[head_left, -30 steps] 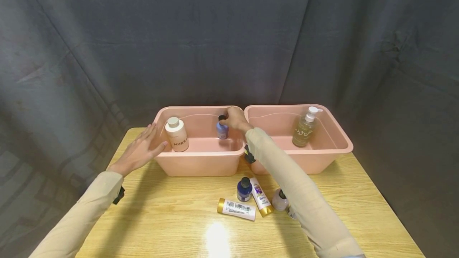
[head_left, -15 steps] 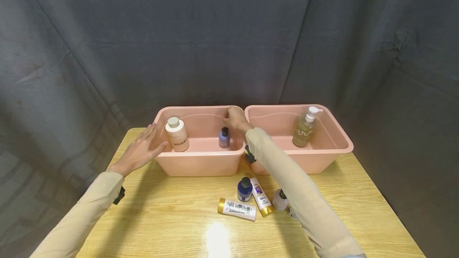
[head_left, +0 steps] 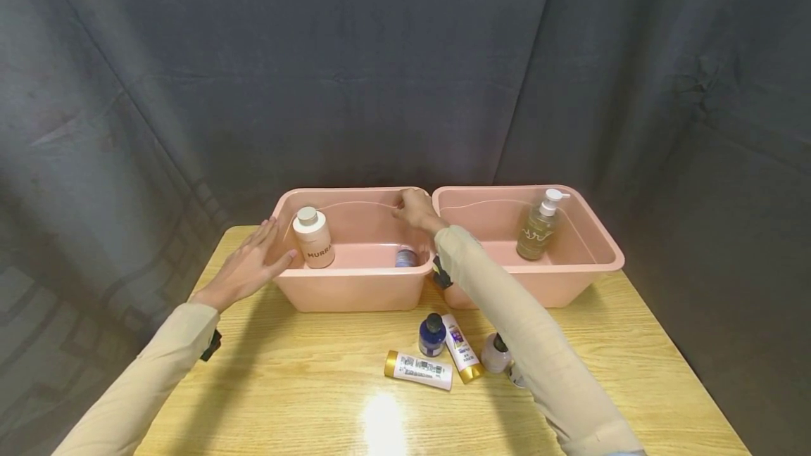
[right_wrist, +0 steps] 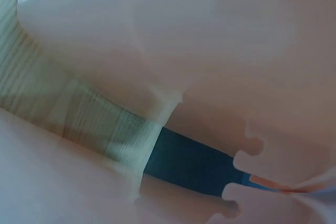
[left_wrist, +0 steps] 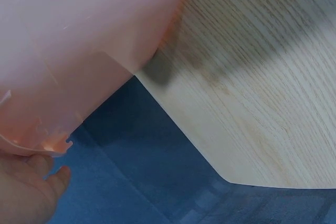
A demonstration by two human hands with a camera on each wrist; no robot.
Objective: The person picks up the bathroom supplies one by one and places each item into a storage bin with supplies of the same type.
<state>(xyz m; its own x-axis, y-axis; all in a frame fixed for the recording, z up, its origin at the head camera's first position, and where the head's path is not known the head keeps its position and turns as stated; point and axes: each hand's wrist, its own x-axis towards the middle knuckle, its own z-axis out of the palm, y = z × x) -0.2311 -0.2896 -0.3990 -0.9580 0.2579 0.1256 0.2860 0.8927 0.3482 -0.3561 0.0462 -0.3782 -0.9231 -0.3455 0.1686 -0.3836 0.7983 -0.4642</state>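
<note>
My left hand (head_left: 250,259) rests with straight fingers on the left rim of the left pink bin (head_left: 355,292); its fingers (left_wrist: 59,179) show at that rim in the left wrist view. Inside the bin, near the left hand, stands a white bottle (head_left: 313,241) with a cream cap and "MURRA" lettering. My right hand (head_left: 418,211) is over the bin's right end, fingers loosely bent, holding nothing. Below it a small blue bottle (head_left: 406,257) lies on the bin floor, its lower part hidden by the front wall. The right wrist view shows no hand.
A right pink bin (head_left: 526,287) beside it holds an olive pump bottle (head_left: 535,238). In front lie a dark blue bottle (head_left: 432,340), two gold-capped tubes, one lying crosswise (head_left: 421,370), and a pale bottle (head_left: 494,356) with a dark cap, partly behind my right sleeve (head_left: 532,336).
My right hand has let go of the small blue bottle, which dropped to the bin floor and tipped over toward the front right. Both hands have hardly moved.
</note>
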